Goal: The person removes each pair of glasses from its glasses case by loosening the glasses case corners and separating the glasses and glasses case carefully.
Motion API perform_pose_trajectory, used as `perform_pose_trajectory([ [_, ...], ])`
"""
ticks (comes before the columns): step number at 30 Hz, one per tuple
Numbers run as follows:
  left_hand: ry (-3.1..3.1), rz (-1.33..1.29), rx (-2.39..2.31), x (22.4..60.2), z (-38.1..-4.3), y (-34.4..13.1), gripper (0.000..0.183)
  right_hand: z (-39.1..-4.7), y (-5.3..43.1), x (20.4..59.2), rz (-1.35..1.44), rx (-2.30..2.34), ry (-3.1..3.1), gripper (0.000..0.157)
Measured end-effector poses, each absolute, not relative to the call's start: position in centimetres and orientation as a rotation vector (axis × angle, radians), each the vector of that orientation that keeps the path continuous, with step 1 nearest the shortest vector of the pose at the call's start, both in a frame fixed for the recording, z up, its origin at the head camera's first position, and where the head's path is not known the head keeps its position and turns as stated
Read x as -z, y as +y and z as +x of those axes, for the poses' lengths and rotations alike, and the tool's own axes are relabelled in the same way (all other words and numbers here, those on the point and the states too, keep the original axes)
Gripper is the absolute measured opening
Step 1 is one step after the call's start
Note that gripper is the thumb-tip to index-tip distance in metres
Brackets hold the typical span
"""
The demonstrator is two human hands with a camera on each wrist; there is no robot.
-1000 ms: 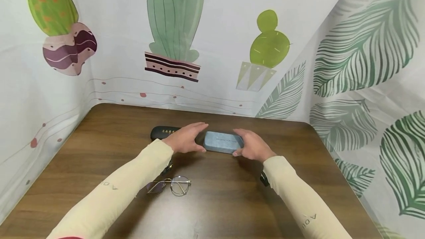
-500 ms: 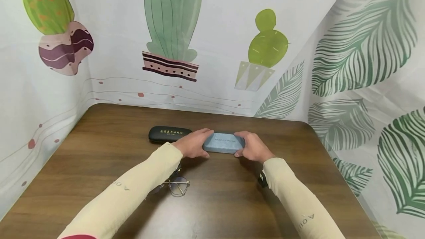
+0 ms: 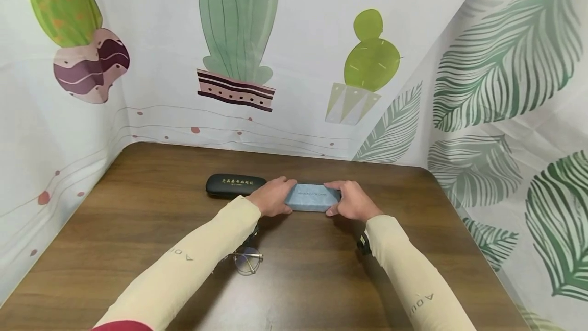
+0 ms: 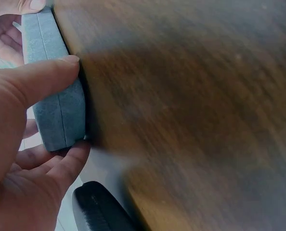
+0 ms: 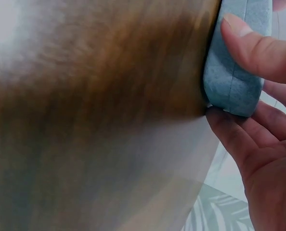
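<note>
A blue-grey glasses case (image 3: 313, 198) lies closed near the back of the table, between both hands. My left hand (image 3: 273, 197) grips its left end, the thumb (image 4: 56, 74) on the front side and fingers curled under the end in the left wrist view. At the right end my right hand (image 3: 351, 200) holds it the same way, its thumb (image 5: 246, 45) pressed to the near side. The lid seam (image 5: 233, 72) runs unbroken along the case. Just left of the left hand lies a black glasses case (image 3: 235, 186) with gold lettering.
Wire-rimmed glasses (image 3: 248, 260) lie on the wooden table (image 3: 317, 280) nearer the front, partly hidden by the left sleeve (image 3: 184, 264). A printed cloth (image 3: 308, 65) with cacti and leaves hangs along the back and sides.
Both hands have closed in on the ends of the blue-grey case; the left hand moved right onto it, uncovering more of the black case. The left sleeve now covers more of the glasses.
</note>
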State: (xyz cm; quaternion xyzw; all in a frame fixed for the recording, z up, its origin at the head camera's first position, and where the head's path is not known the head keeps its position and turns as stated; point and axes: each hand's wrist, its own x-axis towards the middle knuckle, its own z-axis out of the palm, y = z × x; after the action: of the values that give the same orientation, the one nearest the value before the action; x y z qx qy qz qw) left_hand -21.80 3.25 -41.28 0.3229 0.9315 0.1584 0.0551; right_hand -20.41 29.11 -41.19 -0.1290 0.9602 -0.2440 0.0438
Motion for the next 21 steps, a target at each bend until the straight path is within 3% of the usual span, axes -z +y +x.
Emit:
perform_pose_trajectory([
  [21,2.829,0.928,-0.553,41.6,-22.6,3.4,0.076,-22.0,29.1,38.7,-0.555,0.502,2.798,0.069],
])
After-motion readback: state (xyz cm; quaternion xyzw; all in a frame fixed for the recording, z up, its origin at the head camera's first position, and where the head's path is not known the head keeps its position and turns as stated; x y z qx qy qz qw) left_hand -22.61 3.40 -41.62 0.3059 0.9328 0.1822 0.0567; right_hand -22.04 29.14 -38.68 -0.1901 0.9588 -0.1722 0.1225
